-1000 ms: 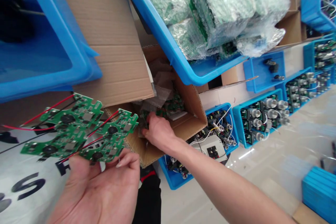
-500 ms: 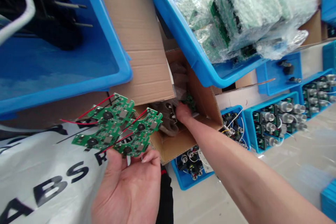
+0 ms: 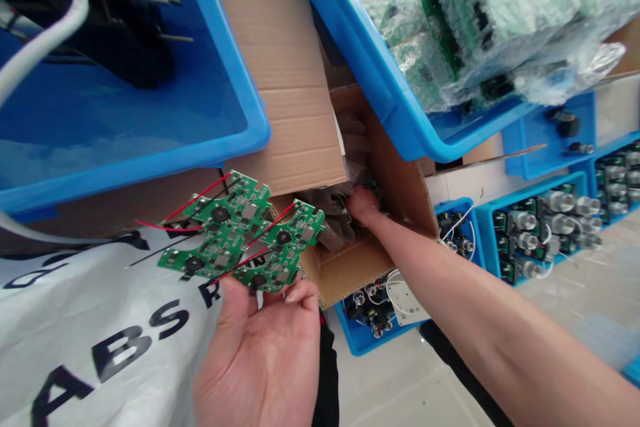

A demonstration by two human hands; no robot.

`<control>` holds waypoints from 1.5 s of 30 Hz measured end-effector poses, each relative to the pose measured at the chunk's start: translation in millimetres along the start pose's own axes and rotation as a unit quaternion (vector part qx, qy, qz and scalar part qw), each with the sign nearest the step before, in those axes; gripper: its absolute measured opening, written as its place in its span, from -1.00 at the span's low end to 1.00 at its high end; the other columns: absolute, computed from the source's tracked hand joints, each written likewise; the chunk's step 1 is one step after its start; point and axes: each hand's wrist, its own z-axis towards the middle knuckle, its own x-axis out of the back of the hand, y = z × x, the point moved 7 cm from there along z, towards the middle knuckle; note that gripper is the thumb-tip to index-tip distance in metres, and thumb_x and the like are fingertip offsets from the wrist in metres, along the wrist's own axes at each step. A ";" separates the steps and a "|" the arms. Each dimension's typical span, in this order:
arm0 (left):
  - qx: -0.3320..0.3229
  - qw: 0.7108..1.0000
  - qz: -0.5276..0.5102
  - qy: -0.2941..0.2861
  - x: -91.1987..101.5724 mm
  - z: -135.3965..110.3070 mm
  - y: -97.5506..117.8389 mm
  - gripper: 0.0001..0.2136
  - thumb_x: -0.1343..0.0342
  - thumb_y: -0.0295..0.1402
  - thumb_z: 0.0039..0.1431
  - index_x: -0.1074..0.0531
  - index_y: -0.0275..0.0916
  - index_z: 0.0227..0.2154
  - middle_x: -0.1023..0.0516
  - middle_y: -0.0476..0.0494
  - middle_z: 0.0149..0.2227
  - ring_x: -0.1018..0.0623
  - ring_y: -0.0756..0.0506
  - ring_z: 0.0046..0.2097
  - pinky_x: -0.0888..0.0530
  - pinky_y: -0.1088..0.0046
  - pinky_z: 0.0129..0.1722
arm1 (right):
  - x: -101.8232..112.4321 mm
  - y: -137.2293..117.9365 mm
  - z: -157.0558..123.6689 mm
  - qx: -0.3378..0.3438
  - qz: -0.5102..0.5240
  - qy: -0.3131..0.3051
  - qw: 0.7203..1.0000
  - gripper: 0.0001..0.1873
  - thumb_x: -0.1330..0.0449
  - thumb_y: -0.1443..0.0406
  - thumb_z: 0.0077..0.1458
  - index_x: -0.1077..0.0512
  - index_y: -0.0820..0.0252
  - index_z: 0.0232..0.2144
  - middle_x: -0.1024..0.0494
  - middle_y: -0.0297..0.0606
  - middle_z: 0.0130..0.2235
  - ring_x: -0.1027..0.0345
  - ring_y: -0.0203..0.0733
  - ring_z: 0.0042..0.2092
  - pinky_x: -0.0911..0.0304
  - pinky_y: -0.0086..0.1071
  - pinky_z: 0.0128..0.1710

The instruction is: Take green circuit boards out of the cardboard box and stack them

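Observation:
Green circuit boards (image 3: 220, 230) with red and black wires rest in my left hand (image 3: 270, 347), pinched along their lower edge between thumb and fingers. Beneath them lies a white plastic sack (image 3: 125, 373) with black lettering. My right hand (image 3: 363, 207) reaches down into an open cardboard box (image 3: 345, 273). Its fingers are hidden in there, so what they touch does not show. Beside them inside the box are crumpled translucent bags (image 3: 335, 230), and a bit of green board (image 3: 370, 184) shows just beyond the hand.
A blue bin (image 3: 250, 133) with black parts stands at upper left, next to a cardboard flap (image 3: 285, 80). Another blue bin (image 3: 405, 133) holds bubble-wrapped boards (image 3: 510, 7). Smaller blue trays (image 3: 535, 187) of components line the right, and one tray (image 3: 360, 343) sits below the box.
The whole view has shifted, so things appear slightly farther right. My left hand keeps hold of the boards, and my right hand stays down in the box.

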 end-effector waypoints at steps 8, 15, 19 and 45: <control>-0.024 0.992 0.111 -0.046 -12.7 -4.0 -6.8 -0.64 -0.13 -0.40 0.38 -0.49 -0.05 0.19 -0.43 -0.14 0.23 -0.39 -0.13 0.29 -0.51 0.10 0.19 | 79.6 -4.2 -51.1 0.105 -0.134 0.046 0.984 -0.73 -0.11 0.28 0.27 -0.50 0.32 -0.09 -0.60 0.04 -0.15 -0.54 0.22 -0.06 -0.39 -0.16 -0.19; -0.139 0.944 0.298 -0.035 -0.8 -5.4 -8.0 -0.74 -0.29 -0.32 0.29 -0.44 -0.27 -0.03 -0.49 -0.30 0.17 -0.53 -0.20 0.15 -0.54 0.31 0.07 | 132.0 32.3 -140.7 0.133 0.136 0.101 0.977 -0.90 -0.14 0.27 0.20 -0.38 0.19 -0.27 -0.53 -0.26 -0.35 -0.50 -0.09 -0.27 -0.30 -0.29 -0.30; -0.148 0.929 0.338 -0.016 6.1 -8.5 -14.4 -0.63 -0.34 -0.28 0.26 -0.43 -0.14 0.08 -0.55 -0.22 0.06 -0.57 -0.18 0.10 -0.57 0.51 -0.09 | 127.1 48.7 -184.2 0.090 0.452 -0.029 0.887 -0.69 -0.27 0.13 0.27 -0.35 0.25 -0.15 -0.55 -0.23 -0.29 -0.54 -0.16 -0.24 -0.49 -0.30 -0.20; -0.146 0.946 0.278 -0.077 -18.4 -14.7 -4.8 -0.47 -0.41 -0.17 0.10 -0.52 -0.25 0.10 -0.58 -0.24 -0.05 -0.53 -0.28 0.12 -0.48 0.08 0.18 | 134.0 6.6 -189.4 0.221 0.193 0.059 0.954 -0.76 -0.15 0.11 0.36 -0.56 0.06 -0.17 -0.57 -0.41 -0.27 -0.43 -0.29 -0.29 -0.35 -0.37 -0.27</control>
